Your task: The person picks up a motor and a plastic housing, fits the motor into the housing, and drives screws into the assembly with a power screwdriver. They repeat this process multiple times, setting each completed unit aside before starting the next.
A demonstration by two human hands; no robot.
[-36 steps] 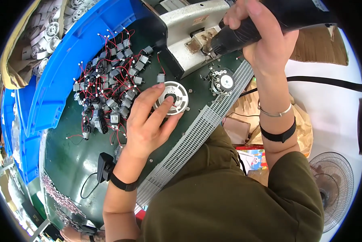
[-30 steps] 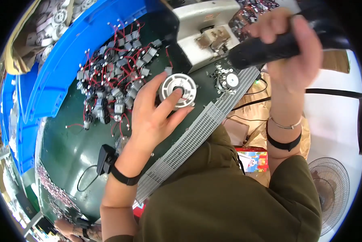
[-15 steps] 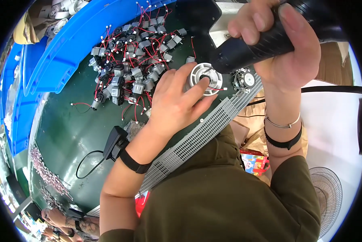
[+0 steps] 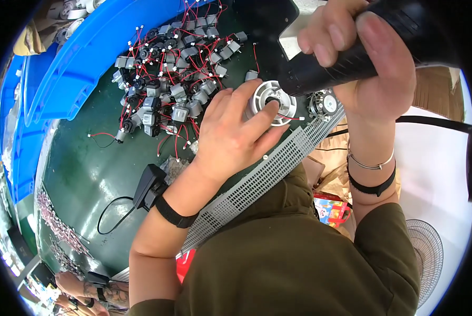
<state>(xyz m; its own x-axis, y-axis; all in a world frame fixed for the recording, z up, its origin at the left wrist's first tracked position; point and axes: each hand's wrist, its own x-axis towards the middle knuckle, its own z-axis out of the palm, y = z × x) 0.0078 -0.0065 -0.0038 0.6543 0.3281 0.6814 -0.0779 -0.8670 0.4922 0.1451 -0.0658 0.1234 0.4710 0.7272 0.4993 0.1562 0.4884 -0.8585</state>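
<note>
My left hand (image 4: 235,124) is closed around a round white plastic housing (image 4: 258,100) on the green table. Its fingers grip the rim, and one finger presses a dark part at the centre. A short red wire with a white plug sticks out from the housing on the right. In my right hand (image 4: 370,58) is a black power screwdriver (image 4: 325,71), held at a slant with its nose over the housing's far right side. Whether the bit touches a screw, I cannot tell.
Many small grey motors (image 4: 178,92) with red wires lie heaped beyond my left hand. A round metal-framed part (image 4: 324,104) sits right of the housing. A grey perforated strip (image 4: 252,189) edges the table. Blue bins (image 4: 73,73) stand left; a black wrist device (image 4: 151,184) is on my left forearm.
The housing and my left hand have shifted slightly right in the picture. The screwdriver's nose has shifted slightly right and down, staying over the housing.
</note>
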